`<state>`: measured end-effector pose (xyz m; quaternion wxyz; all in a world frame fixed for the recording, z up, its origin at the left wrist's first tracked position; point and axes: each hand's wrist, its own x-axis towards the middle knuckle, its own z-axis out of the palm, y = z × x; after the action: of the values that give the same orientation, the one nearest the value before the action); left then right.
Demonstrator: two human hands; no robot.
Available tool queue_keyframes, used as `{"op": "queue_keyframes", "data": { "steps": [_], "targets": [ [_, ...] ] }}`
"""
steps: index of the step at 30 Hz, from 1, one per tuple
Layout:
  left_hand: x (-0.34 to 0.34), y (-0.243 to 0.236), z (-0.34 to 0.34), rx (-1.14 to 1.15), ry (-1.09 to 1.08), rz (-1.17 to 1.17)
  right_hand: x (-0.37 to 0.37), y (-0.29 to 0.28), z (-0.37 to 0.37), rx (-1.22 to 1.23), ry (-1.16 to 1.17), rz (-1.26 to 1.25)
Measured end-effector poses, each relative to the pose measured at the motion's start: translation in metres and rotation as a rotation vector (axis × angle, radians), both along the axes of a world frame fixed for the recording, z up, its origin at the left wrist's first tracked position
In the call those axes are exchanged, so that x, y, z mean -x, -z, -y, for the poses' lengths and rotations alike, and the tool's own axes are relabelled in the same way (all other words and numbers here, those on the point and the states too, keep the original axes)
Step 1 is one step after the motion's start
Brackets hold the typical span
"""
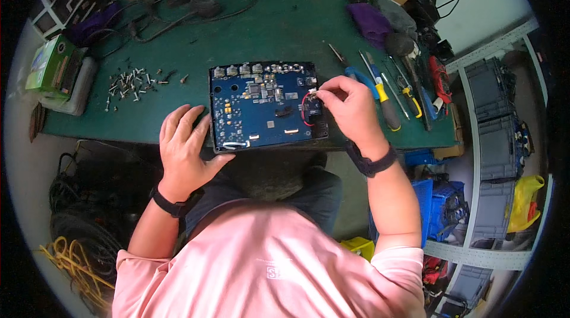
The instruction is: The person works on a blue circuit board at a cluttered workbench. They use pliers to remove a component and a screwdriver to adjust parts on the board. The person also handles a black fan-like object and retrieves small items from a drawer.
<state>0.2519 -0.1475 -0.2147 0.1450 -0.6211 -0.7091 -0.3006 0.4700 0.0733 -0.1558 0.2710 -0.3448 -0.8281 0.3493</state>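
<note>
A blue circuit board [261, 113] lies face up in a black housing [321, 131], whose near side reaches the bench's front edge. My right hand [350, 107] is closed in a pinch over the board's right side. Between its thumb and index finger is a small white connector [313, 91]. Red wires [304, 110] curve down from this plug along the board; its seating is hidden by the fingertips. At the housing's left side, my left hand [187, 149] has its fingers stretched out and apart, with the thumb against the near left corner.
Loose screws [132, 85] are scattered on the green bench [285, 21] to the left, near a green box [53, 69]. Screwdrivers [387, 103], pliers [409, 89] and a red tool [439, 78] lie right. Cables [172, 24] and a purple cloth [369, 23] sit farther back.
</note>
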Motion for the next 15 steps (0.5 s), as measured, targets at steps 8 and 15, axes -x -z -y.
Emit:
{"op": "queue_keyframes", "data": {
  "steps": [8,15],
  "targets": [
    [0.003,0.001,0.000,-0.015,0.016,0.001,-0.001,0.003,0.002,-0.028,0.023,0.019],
    [0.002,0.001,0.001,-0.030,0.010,0.026,0.005,-0.001,0.009,-0.186,0.021,0.079]
  ]
}}
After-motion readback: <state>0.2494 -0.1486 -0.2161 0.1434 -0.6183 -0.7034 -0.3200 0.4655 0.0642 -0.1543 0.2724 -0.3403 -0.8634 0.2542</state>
